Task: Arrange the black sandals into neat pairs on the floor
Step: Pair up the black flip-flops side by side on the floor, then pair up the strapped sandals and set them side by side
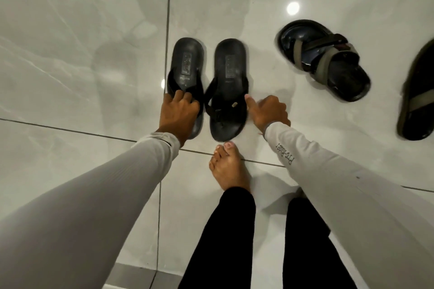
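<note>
Two black thong sandals lie side by side on the pale tiled floor, heels pointing away from me. My left hand (179, 112) rests on the strap end of the left sandal (186, 63), fingers curled over it. My right hand (267, 112) is beside the right sandal (229, 73), its thumb touching the sandal's right edge and the other fingers curled. A black sandal with grey crossed straps (321, 58) lies tilted further right. Another grey-strapped sandal (418, 98) is cut off by the right edge.
My bare foot (229, 169) stands just below the toe of the right thong sandal, black trouser legs beneath it. Glossy tiles with dark grout lines (168, 7) surround the sandals. A ceiling light's reflection (293, 8) shines on the floor above the strapped sandal.
</note>
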A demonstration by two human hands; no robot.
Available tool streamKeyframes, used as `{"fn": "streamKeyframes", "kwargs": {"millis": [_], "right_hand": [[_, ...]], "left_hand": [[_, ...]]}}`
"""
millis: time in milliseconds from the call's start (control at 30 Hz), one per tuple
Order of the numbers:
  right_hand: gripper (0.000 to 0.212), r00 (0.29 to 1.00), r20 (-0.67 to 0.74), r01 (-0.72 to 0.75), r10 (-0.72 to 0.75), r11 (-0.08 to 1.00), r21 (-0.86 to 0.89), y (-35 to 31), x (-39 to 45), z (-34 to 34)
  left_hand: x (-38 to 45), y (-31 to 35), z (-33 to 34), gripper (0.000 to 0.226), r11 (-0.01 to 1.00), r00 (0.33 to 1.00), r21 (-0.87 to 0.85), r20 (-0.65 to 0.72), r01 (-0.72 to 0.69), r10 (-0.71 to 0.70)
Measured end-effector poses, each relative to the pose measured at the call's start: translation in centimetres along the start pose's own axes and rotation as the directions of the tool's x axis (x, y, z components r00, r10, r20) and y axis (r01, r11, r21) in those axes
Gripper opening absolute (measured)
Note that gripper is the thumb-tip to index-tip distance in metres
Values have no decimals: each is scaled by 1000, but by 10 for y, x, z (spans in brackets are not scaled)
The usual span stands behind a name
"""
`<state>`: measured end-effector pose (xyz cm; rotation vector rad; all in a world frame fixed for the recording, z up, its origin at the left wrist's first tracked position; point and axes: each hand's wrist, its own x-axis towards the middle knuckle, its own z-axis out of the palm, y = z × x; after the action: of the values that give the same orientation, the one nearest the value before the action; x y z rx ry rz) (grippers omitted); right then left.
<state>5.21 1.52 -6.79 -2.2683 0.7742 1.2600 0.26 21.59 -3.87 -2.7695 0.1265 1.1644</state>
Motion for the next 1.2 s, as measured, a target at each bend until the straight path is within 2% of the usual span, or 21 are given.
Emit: {"fn": "streamKeyframes", "kwargs": {"millis": [100,233,333,433,500,567,633,700,800,867,933,1000,1033,1100,1200], "right_hand": [[59,997,-80,2,-9,997,-81,34,-3,-54],[49,980,-192,-69,51,994,-90,93,0,-130],[45,960,-267,-108,79,989,-97,138,16,-182],[51,940,-327,-132,92,986,-102,174,43,-219],[51,931,-351,-135,98,987,-82,191,63,-235],[48,936,-349,-59,43,998,-35,202,83,-245],[46,939,-338,74,-61,997,24,208,103,-255],[42,936,-334,151,-110,984,98,208,119,-262],[28,930,-366,146,-31,945,291,208,130,-268],[16,916,-400,152,-9,933,326,214,128,-268],[14,901,-428,175,-68,960,218,224,121,-265],[5,891,-399,206,-217,976,-70,236,112,-262],[4,882,-357,232,-308,943,-240,242,107,-259],[21,838,-236,331,-492,802,-497,251,101,-252],[49,724,13,486,-690,496,-720,254,94,-241]], "left_hand": [[1,34,-17,27,999,998,-28,-45,41,-43],[19,106,-61,33,969,997,-246,-56,32,-48],[46,169,-96,43,939,997,-337,-57,-60,43],[83,219,-123,45,943,952,-171,-164,-285,258],[107,241,-134,40,896,868,81,-226,-436,443],[125,251,-146,42,832,826,298,-188,-468,532],[141,256,-159,42,835,861,352,-132,-422,491],[149,257,-168,42,890,918,292,-79,-351,388],[152,257,-165,48,966,969,100,-37,-239,244],[149,257,-158,47,992,991,-21,-58,-125,124],[144,258,-150,48,989,999,-150,-48,-13,6],[137,259,-143,52,969,998,-242,-11,50,-54],[132,261,-139,50,963,998,-262,-10,54,-59],[123,264,-128,43,959,998,-279,-25,44,-53],[108,266,-111,35,953,998,-302,-53,20,-38]]}}
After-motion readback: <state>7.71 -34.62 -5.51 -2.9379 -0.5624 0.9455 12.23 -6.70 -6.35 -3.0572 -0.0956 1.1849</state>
